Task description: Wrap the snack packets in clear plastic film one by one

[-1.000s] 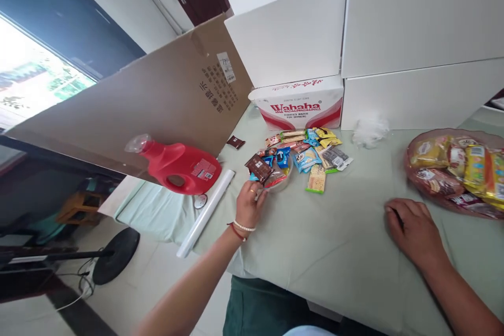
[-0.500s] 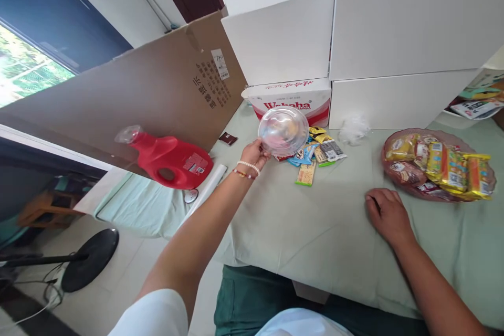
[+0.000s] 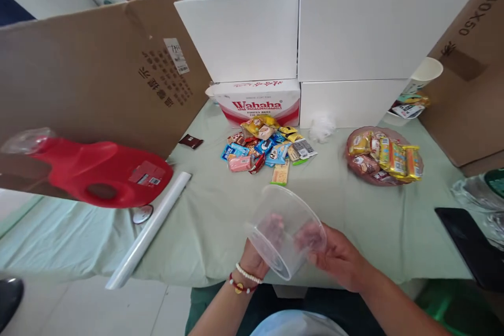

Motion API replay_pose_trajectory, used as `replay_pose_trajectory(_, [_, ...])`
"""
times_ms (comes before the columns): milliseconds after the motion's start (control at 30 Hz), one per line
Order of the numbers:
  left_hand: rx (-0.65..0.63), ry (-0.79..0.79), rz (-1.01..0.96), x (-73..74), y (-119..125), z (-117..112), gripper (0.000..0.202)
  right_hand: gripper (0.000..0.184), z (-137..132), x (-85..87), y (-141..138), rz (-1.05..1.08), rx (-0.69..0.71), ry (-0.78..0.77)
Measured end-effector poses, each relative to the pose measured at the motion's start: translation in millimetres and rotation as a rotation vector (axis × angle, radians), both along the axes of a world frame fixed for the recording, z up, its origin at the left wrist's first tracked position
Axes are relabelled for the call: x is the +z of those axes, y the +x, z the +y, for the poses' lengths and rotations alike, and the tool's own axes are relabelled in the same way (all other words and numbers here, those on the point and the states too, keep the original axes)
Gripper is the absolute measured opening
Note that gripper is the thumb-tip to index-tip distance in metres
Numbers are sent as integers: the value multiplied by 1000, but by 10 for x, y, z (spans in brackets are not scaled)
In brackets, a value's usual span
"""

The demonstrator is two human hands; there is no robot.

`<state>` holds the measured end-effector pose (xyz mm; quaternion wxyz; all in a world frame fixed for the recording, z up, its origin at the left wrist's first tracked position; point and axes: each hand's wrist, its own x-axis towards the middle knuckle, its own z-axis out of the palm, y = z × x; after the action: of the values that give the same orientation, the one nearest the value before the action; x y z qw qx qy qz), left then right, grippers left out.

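A clear plastic bowl (image 3: 293, 205), tilted on its side, is held above the near part of the table. My right hand (image 3: 340, 257) grips its right side, thumb at the wall and fingers behind the plastic. Through the bowl's left side my left hand (image 3: 255, 257) shows, closed against it, with bead bracelets on the wrist. Beyond the bowl lies a pile of wrapped snacks (image 3: 255, 149) in several colours. A pink scalloped plate (image 3: 354, 168) with yellow and brown snack packets sits to the right of the pile.
A red detergent jug (image 3: 118, 168) and a white roll (image 3: 153, 231) lie at left. A Wahaha carton (image 3: 258, 100) and white panels (image 3: 354, 21) stand at the back. Crumpled clear plastic (image 3: 323, 128) lies by the panels. At right is a black phone (image 3: 464, 241). People are beyond the panels.
The bowl has come from over the snack pile toward me and is tipped sideways. The snack pile is uncovered and larger to view. My right hand has moved from the table onto the bowl.
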<state>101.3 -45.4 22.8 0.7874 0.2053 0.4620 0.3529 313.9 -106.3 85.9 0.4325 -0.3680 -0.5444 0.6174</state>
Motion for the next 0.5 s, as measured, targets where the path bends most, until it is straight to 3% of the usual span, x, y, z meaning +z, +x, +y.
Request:
replay_pose_trajectory(100, [40, 115, 25, 59, -50, 80, 38, 28, 110, 188, 198, -297, -82, 145])
replay_pose_trajectory(200, [48, 187, 117, 143, -299, 162, 35, 25, 382, 165, 520, -805, -246, 360])
replay_pose_trajectory(300, [125, 270, 274, 185, -628, 265, 34, 26, 676, -104, 773, -1296, -304, 512])
replay_pose_trajectory(367, [205, 341, 426, 180, -844, 395, 36, 28, 852, -330, 893, -1503, -274, 583])
replay_pose_trajectory(500, [363, 412, 684, 145, -1216, 930, 29, 31, 1162, -617, 1034, -1581, -251, 708])
